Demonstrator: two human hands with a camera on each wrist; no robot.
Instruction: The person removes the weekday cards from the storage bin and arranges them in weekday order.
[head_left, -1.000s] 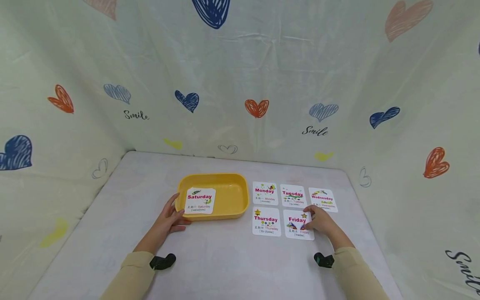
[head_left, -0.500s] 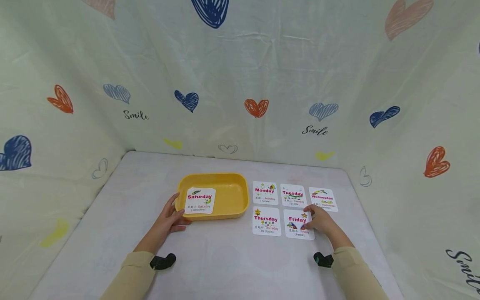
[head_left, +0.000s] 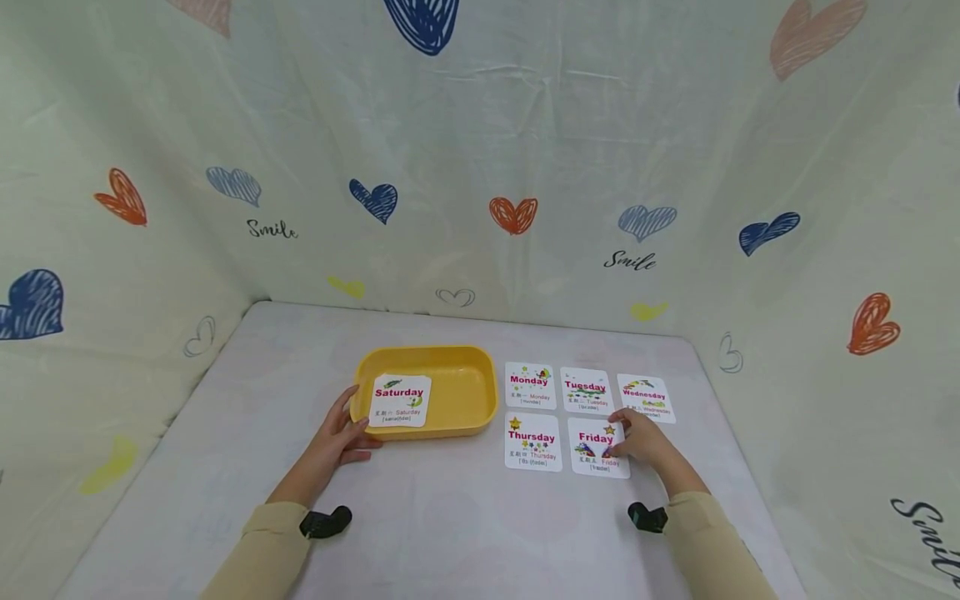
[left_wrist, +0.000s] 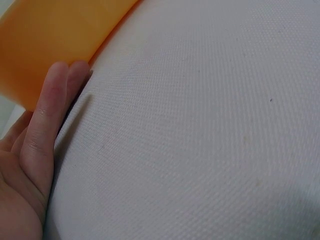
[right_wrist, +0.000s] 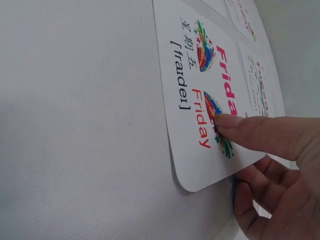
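Straight fingers of the left hand (head_left: 339, 433) rest against the yellow tray (head_left: 457, 392) at its near left corner. In the left wrist view, two of its fingers (left_wrist: 50, 100) lie along the outer wall of the tray (left_wrist: 45, 35). Inside the tray, toward the left, sits a white Saturday card (head_left: 401, 400). My right hand (head_left: 643, 440) pinches the right side of the Friday card (head_left: 595, 458). Up close, the thumb (right_wrist: 250, 129) presses on the printed face of the Friday card (right_wrist: 185, 150), while the other fingers (right_wrist: 265, 185) are at and partly behind its edge.
Monday (head_left: 530, 385), Tuesday (head_left: 586, 390) and Wednesday (head_left: 647, 398) cards form a back row right of the tray. The Thursday card (head_left: 532, 454) lies left of Friday. A heart-printed curtain (head_left: 450, 150) surrounds the back and sides of the white table (head_left: 465, 533).
The Friday card has shifted very slightly to the right under the right hand. The left hand, tray and other cards stay where they were.
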